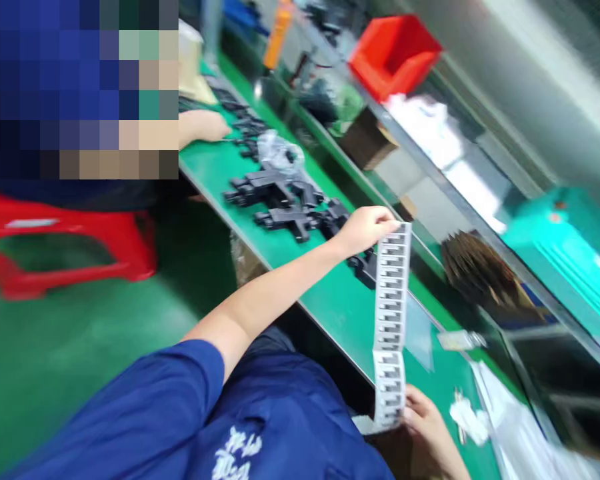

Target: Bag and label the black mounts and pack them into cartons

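A long white strip of labels [392, 303] with rows of dark print stretches between my hands above the green bench. My left hand [365, 230] pinches its far end, fingers closed. Lower down, my right hand [425, 423] grips the strip's near part between thumb and fingers. A crease crosses the strip below its middle, and its tail bends away near my lap. Several black plastic parts [285, 213] lie on the bench beside and beyond my left hand. Motion blur hides the print on the labels.
The green bench [330, 320] runs diagonally, with a clear plastic bag [280, 153] among the parts. A shelf above carries a red bin [395, 53] and a teal case [570, 253]. At left, a co-worker's hand [205, 127] reaches over the bench, near a red stool [65, 240].
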A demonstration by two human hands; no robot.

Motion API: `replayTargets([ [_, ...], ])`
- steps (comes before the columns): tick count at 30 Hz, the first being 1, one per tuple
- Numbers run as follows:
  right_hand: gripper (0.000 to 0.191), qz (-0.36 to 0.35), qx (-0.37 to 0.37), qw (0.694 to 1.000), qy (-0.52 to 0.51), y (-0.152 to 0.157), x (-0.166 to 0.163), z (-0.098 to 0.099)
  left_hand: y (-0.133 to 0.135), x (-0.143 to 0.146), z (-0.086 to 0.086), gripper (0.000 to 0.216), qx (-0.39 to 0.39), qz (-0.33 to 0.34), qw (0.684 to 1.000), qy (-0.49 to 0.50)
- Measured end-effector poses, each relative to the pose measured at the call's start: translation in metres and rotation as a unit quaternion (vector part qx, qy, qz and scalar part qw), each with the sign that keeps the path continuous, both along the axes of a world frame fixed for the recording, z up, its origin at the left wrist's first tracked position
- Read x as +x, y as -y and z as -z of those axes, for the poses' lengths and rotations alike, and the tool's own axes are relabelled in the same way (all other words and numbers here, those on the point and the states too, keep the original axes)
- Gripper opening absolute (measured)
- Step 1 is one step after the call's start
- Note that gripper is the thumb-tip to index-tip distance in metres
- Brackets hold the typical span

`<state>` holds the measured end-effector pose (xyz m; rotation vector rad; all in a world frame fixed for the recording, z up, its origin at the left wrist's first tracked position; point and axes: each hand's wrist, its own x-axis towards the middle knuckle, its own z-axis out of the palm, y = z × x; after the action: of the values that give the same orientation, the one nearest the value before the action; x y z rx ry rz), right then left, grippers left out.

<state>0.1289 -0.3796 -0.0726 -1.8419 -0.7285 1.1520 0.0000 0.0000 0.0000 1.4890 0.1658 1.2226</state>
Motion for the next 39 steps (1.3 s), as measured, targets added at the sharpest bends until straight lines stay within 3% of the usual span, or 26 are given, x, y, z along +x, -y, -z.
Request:
replayTargets([
  [4,0.051,0.01,0.013,0.998,-0.06,0.017,-0.026,0.046,0.017,0.077,-0.01,0.019,0.013,0.068,0.996,-0.059],
  [7,0.051,0.04,0.046,0.998,-0.029,0.016,-0.028,0.061,0.028,0.134,-0.023,0.02,0.027,0.111,0.989,-0.098],
  [10,0.052,0.07,0.063,0.995,0.019,0.014,-0.021,0.06,0.043,0.188,-0.039,0.02,0.051,0.141,0.982,-0.117],
  [16,0.036,0.103,0.026,0.992,0.066,0.002,-0.003,0.047,0.072,0.278,-0.067,0.018,0.065,0.211,0.967,-0.127],
  [19,0.036,0.135,0.089,0.987,-0.019,-0.011,0.007,0.05,0.087,0.31,-0.082,0.019,0.072,0.225,0.963,-0.133],
  [23,0.056,0.16,0.209,0.931,-0.255,-0.045,0.032,0.052,0.106,0.336,-0.107,0.024,0.023,0.228,0.966,-0.117],
  [27,0.073,0.205,0.366,0.844,-0.333,-0.084,0.086,0.032,0.114,0.318,-0.117,0.024,-0.093,0.246,0.961,-0.087],
  [30,0.071,0.257,0.473,0.782,-0.313,-0.101,0.139,0.005,0.121,0.268,-0.087,0.028,-0.156,0.26,0.947,-0.11],
  [32,0.062,0.298,0.504,0.754,-0.297,-0.104,0.17,-0.009,0.128,0.225,-0.046,0.032,-0.179,0.269,0.933,-0.158],
  [34,0.048,0.354,0.493,0.737,-0.298,-0.103,0.193,-0.015,0.132,0.186,0.001,0.033,-0.167,0.325,0.894,-0.259],
  [37,0.033,0.429,0.427,0.741,-0.292,-0.101,0.199,-0.008,0.122,0.154,0.06,0.032,-0.053,0.468,0.794,-0.384],
  [39,0.035,0.408,0.375,0.784,-0.278,-0.102,0.187,0.003,0.107,0.157,0.08,0.046,-0.048,0.48,0.779,-0.399],
])
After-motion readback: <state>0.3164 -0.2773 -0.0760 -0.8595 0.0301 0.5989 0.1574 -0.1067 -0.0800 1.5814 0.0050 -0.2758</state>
